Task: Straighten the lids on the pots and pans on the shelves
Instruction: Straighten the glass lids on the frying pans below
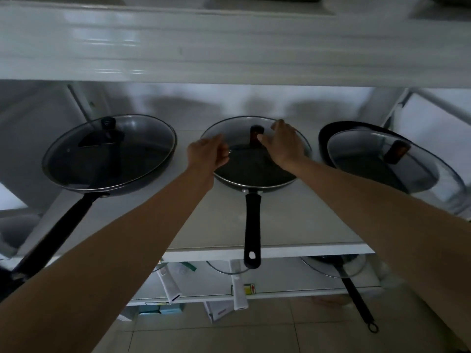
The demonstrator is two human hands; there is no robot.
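Both hands rest on the middle pan's glass lid [254, 149]: left hand [207, 154] loosely curled at its left rim, right hand [283, 146] spread beside the knob [255, 133], possibly touching it.

Three frying pans sit on a white shelf [293, 225]. Both hands reach to the middle pan [252, 179]: the left hand [207, 152] curls over the left rim of its glass lid [239, 133], and the right hand [283, 143] rests on the lid beside its knob [255, 135]. The left pan's lid [142, 138] sits level; the right pan's lid [369, 154] lies shifted off its pan [328, 131].
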